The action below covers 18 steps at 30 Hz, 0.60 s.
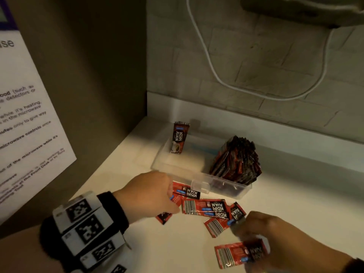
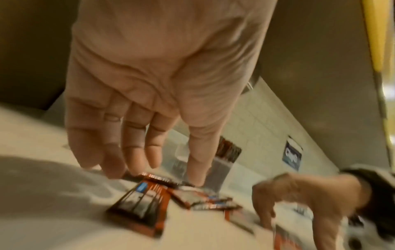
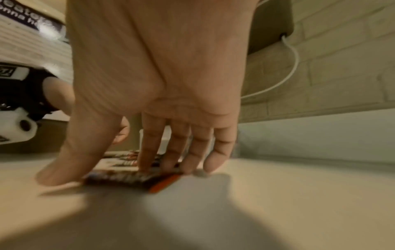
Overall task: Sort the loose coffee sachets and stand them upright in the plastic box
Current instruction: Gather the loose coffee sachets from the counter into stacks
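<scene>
Red sachets (image 1: 204, 208) lie flat and loose on the white counter (image 1: 295, 203), just in front of the clear box (image 1: 201, 184); one sachet (image 1: 180, 137) stands up in the box's back left corner, and a bunch (image 1: 237, 160) stands at its right end; the left hand (image 1: 151, 192) reaches down with straight fingers onto the pile; the right hand (image 1: 275, 235) has straight fingers pressing on the nearest sachet (image 1: 239, 253).
</scene>
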Each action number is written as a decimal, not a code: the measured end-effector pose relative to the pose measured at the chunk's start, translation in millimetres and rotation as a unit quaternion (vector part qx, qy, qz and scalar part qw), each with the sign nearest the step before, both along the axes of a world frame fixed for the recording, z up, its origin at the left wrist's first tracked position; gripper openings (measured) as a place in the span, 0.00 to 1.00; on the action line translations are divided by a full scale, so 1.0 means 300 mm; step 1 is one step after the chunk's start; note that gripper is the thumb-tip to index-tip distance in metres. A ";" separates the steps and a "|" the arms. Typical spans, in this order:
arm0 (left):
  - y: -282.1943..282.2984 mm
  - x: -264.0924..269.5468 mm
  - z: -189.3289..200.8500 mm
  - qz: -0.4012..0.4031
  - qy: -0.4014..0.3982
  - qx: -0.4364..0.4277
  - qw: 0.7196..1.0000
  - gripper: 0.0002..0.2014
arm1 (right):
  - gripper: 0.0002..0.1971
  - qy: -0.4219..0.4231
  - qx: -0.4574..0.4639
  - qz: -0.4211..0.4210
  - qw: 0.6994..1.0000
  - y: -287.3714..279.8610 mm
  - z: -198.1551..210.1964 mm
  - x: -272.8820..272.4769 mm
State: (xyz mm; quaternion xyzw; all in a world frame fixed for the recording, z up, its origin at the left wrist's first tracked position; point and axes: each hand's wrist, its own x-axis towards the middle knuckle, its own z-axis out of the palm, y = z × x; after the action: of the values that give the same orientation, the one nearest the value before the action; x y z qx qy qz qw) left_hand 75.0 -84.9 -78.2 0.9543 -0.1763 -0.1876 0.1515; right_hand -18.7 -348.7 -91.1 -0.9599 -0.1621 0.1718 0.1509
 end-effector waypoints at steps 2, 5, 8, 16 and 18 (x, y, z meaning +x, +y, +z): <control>-0.010 -0.017 -0.022 -0.020 -0.010 0.057 0.998 0.15 | 0.24 0.004 -0.018 0.002 1.000 0.032 -0.016 -0.001; -0.023 -0.031 -0.039 -0.041 -0.033 0.096 0.994 0.20 | 0.17 0.043 -0.057 0.019 0.997 0.063 0.001 0.006; -0.029 -0.017 -0.053 -0.052 -0.036 0.108 0.992 0.23 | 0.15 0.084 -0.064 0.032 0.994 0.075 0.011 0.022; 0.015 0.023 -0.064 -0.011 0.124 0.070 0.990 0.16 | 0.05 0.011 -0.001 0.057 0.998 0.123 0.060 0.067; 0.044 0.021 -0.079 0.008 0.190 0.058 0.980 0.10 | 0.14 -0.028 0.015 0.059 0.998 0.149 0.076 0.082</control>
State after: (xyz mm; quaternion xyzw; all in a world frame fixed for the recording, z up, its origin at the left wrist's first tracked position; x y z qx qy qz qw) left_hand 81.4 -71.8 -102.0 0.9098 -0.1257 -0.3744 0.1278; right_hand 5.8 -303.9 -68.3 -0.9508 -0.2248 0.1513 0.1503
